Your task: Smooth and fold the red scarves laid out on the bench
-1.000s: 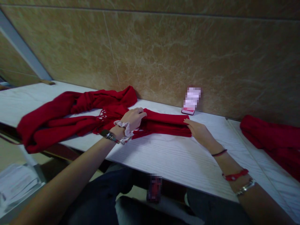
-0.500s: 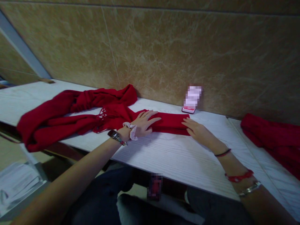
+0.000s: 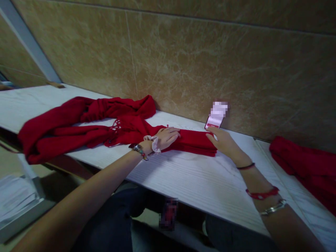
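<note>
A folded red scarf [image 3: 194,141] lies on the white table [image 3: 189,178] near the tiled wall. My left hand [image 3: 166,137] rests flat on its left part, fingers stretched out toward the right. At the scarf's right end sits my right hand [image 3: 223,141], fingers extended and touching the cloth's edge. A pile of loose red scarves with fringes [image 3: 78,122] spreads to the left, touching the folded one.
A phone [image 3: 216,115] leans against the wall just behind my right hand. More red cloth [image 3: 307,164] lies at the far right of the table. A pale stack [image 3: 15,199] sits below the table's left edge.
My left hand went from gripping the scarf's fold to lying flat on it and sliding right. The right hand shifted slightly toward the wall at the scarf's end.
</note>
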A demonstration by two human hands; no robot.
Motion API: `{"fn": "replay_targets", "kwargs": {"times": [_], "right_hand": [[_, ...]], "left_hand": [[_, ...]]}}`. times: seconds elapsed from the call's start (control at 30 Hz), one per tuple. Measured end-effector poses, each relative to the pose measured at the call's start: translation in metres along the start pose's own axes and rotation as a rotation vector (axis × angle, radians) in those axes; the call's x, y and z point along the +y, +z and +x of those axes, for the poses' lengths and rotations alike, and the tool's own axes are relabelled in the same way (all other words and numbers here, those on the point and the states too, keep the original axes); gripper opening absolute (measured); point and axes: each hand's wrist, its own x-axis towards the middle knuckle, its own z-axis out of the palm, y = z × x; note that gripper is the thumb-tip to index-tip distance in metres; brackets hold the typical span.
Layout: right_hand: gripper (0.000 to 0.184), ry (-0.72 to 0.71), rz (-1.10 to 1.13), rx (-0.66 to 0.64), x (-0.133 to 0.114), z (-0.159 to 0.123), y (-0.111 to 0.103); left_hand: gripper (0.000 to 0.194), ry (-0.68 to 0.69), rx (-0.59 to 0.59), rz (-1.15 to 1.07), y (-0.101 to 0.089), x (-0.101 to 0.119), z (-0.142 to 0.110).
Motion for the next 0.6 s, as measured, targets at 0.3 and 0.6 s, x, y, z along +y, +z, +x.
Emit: {"fn": "replay_targets", "kwargs": {"times": [0.3, 0.6], "right_hand": [[0.048, -0.004, -0.124, -0.207, -0.019, -0.003, 0.05], [0.04, 0.002, -0.079, -0.352, 0.029, -0.034, 0.012]], "left_hand": [[0.056, 0.043, -0.134, 0.05, 0.004, -0.011, -0.005], [0.05, 0.213, -0.114, 0.063, 0.004, 0.028, -0.009]]}}
